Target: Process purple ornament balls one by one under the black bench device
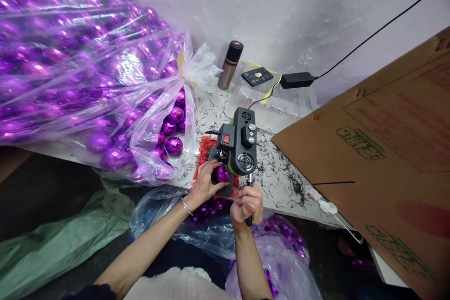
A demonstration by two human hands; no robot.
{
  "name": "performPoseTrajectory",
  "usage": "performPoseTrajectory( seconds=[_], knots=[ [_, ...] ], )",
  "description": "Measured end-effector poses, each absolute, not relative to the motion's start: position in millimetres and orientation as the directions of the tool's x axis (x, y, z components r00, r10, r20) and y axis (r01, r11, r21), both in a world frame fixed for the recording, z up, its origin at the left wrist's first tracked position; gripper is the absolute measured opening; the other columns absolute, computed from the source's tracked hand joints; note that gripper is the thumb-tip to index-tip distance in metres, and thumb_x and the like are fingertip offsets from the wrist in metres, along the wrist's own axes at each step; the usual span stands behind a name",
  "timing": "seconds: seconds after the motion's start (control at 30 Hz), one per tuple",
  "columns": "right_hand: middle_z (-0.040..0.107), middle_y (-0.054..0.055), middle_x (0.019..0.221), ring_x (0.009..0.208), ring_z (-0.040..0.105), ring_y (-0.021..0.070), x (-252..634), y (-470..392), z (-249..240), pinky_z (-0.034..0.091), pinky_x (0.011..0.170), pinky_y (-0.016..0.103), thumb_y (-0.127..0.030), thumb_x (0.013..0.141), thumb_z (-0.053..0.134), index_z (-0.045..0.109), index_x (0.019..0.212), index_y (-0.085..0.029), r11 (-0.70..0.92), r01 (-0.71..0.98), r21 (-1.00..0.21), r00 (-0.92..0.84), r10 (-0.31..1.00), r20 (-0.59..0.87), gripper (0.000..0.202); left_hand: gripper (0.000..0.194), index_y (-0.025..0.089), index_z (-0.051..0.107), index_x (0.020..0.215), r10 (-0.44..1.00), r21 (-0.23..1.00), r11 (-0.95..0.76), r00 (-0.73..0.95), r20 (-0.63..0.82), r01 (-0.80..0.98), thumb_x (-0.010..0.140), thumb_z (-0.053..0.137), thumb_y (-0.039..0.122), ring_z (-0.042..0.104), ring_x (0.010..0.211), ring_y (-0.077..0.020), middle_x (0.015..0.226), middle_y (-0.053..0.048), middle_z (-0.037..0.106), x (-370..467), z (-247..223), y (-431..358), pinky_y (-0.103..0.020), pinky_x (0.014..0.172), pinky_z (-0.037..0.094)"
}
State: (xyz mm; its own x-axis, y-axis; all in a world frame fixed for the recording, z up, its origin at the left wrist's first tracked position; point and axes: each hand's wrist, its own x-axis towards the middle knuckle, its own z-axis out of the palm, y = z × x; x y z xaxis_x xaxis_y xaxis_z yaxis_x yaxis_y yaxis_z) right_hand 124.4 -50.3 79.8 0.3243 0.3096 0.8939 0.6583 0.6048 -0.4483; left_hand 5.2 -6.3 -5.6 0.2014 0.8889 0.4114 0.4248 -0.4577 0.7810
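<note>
My left hand [206,182], a bracelet at its wrist, grips a shiny purple bauble [223,173] between thumb and fingers. The bauble sits against the lower end of a small black machine [245,143] with a red switch and green edging. My right hand [248,204] is wrapped round the black-ended lever handle [249,183] that sticks out of the machine toward me. Under the machine lies a red mat [205,147] sprinkled with black bits. Where the bauble meets the machine is partly hidden.
A large clear bag [70,70] of purple baubles fills the left, with several loose near its mouth [173,146]. Behind stand a spray can [230,64], a phone-like black object [257,76] and a power adapter [298,79]. A cardboard box [379,150] stands right.
</note>
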Motion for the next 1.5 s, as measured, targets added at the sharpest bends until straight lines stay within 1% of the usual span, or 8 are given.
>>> performPoseTrajectory(
  seconds=[0.4,0.63,0.9,1.1,1.23,1.3,1.37,1.5],
  knots=[
    [0.049,-0.003,0.072,0.057,0.048,0.0124,126,-51,68,0.043,0.057,0.032,-0.035,0.117,0.031,0.046,0.076,-0.026,0.601,0.633,-0.489,0.329,0.363,0.872,0.044,0.064,0.022,0.063,0.138,0.883,0.782,-0.469,0.204,0.422,0.410,0.086,0.094,0.043,0.072,0.131,-0.0349,0.136,-0.014,0.075,7,-5,-5,-0.053,0.111,0.056],
    [0.058,-0.003,0.074,0.063,0.058,0.0131,129,-55,59,0.055,0.074,0.037,-0.030,0.115,0.038,0.051,0.075,-0.024,0.559,0.700,-0.445,0.253,0.388,0.886,0.043,0.067,0.021,0.063,0.137,0.879,0.781,-0.477,0.196,0.436,0.404,0.083,0.096,0.041,0.073,0.127,-0.0349,0.133,-0.013,0.076,8,-5,-2,-0.053,0.109,0.058],
    [0.054,-0.003,0.067,0.065,0.059,0.0135,130,-59,142,0.042,0.063,0.031,-0.020,0.110,0.050,0.051,0.070,-0.023,0.520,0.603,-0.605,0.341,0.517,0.785,0.040,0.062,0.024,0.062,0.139,0.890,0.796,-0.456,0.180,0.420,0.397,0.087,0.092,0.039,0.073,0.128,-0.0336,0.133,-0.012,0.075,5,4,-2,-0.053,0.110,0.059],
    [0.057,-0.002,0.067,0.066,0.060,0.0130,129,-60,146,0.043,0.064,0.030,-0.020,0.110,0.049,0.055,0.070,-0.022,0.525,0.600,-0.604,0.335,0.521,0.785,0.041,0.061,0.023,0.052,0.155,0.730,0.611,-0.681,0.430,0.530,0.403,0.100,0.078,0.031,0.071,0.134,-0.0319,0.146,-0.018,0.069,-36,5,-60,-0.050,0.111,0.061],
    [0.058,-0.002,0.067,0.066,0.061,0.0132,129,-60,130,0.044,0.064,0.030,-0.021,0.110,0.050,0.054,0.068,-0.022,0.548,0.599,-0.583,0.316,0.507,0.802,0.042,0.069,0.019,0.057,0.152,0.629,0.475,-0.775,0.584,0.513,0.417,0.097,0.081,0.053,0.074,0.128,-0.0341,0.140,-0.021,0.073,-61,10,-92,-0.049,0.103,0.066],
    [0.059,-0.002,0.067,0.066,0.061,0.0140,129,-60,127,0.045,0.064,0.030,-0.021,0.110,0.050,0.055,0.069,-0.023,0.546,0.600,-0.585,0.318,0.508,0.800,0.042,0.057,0.020,0.062,0.147,0.614,0.444,-0.789,0.540,0.575,0.424,0.102,0.075,0.051,0.076,0.123,-0.0313,0.133,-0.018,0.076,-68,22,-86,-0.045,0.101,0.067],
    [0.059,-0.001,0.067,0.066,0.062,0.0147,129,-60,127,0.045,0.063,0.031,-0.020,0.110,0.049,0.054,0.068,-0.023,0.543,0.599,-0.589,0.319,0.512,0.797,0.042,0.035,0.023,0.067,0.142,0.651,0.444,-0.749,0.419,0.633,0.492,0.110,0.063,0.034,0.078,0.116,-0.0269,0.126,-0.014,0.079,-76,38,-62,-0.042,0.100,0.066],
    [0.057,-0.001,0.065,0.065,0.062,0.0158,129,-60,127,0.045,0.062,0.032,-0.020,0.110,0.049,0.053,0.068,-0.024,0.546,0.602,-0.583,0.312,0.511,0.801,0.042,0.030,0.023,0.075,0.128,0.826,0.470,-0.443,0.144,0.545,0.764,0.109,0.052,0.018,0.076,0.109,-0.0303,0.120,-0.014,0.079,-102,69,6,-0.048,0.099,0.062]
  ],
)
